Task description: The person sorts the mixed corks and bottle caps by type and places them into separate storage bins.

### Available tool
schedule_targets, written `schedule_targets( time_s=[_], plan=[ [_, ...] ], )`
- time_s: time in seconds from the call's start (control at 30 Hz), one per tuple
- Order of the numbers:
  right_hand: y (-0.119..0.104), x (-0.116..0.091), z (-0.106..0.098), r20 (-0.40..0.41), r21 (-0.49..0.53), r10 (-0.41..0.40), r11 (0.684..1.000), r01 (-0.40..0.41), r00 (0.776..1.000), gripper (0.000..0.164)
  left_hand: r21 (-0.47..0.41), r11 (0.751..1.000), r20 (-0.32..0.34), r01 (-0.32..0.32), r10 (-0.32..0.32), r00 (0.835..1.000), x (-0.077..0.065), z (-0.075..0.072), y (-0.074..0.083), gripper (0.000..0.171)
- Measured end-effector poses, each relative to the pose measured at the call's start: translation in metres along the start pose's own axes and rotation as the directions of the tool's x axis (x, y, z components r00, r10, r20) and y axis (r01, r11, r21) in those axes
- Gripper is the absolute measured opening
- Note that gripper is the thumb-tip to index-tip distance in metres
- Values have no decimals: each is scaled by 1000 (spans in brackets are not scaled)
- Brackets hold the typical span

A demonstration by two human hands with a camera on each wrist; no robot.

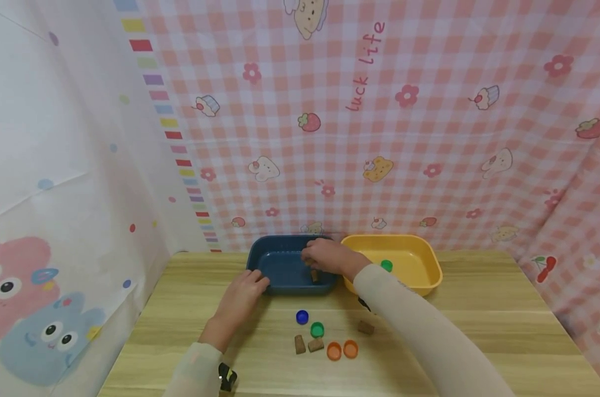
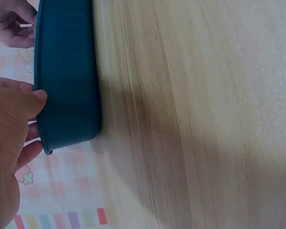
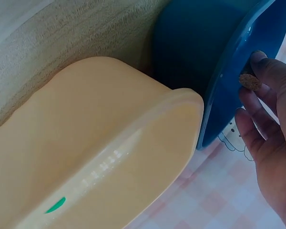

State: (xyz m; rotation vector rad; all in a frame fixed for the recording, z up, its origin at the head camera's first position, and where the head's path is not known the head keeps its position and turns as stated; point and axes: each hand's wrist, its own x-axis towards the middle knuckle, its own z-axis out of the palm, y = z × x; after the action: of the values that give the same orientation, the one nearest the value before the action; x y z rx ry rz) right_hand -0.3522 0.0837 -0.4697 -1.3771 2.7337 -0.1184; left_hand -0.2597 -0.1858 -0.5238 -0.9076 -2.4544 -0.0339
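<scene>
My left hand (image 1: pixel 242 292) grips the near left corner of a dark blue plastic tub (image 1: pixel 285 289). In the left wrist view the thumb (image 2: pixel 38 95) lies on the tub's outer wall, with the other fingers behind the rim. My right hand (image 1: pixel 331 256) is over the right part of this tub. It pinches a brown cork stopper (image 3: pixel 250 82) between thumb and fingers, the cork's round end facing the right wrist camera. From the head, a cork (image 1: pixel 314 274) shows just below that hand, within the tub's outline.
A yellow tub (image 1: pixel 436 275) stands right beside the blue one, with a green bottle cap (image 1: pixel 386 266) inside. On the wooden table (image 1: pixel 180 309) in front lie a blue cap (image 1: pixel 302 317), a green cap (image 1: pixel 317 330), two orange caps (image 1: pixel 334 350) and three corks (image 1: pixel 300 344). A checked cloth (image 1: pixel 290 149) hangs behind.
</scene>
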Motion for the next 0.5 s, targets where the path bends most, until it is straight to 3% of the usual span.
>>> schedule_targets(
  time_s=[0.5],
  plan=[
    [-4, -1, -4, 35, -46, 78, 996, -76, 996, 30, -22, 1000, 8, 21, -21, 1000, 0, 1, 1, 14]
  ],
)
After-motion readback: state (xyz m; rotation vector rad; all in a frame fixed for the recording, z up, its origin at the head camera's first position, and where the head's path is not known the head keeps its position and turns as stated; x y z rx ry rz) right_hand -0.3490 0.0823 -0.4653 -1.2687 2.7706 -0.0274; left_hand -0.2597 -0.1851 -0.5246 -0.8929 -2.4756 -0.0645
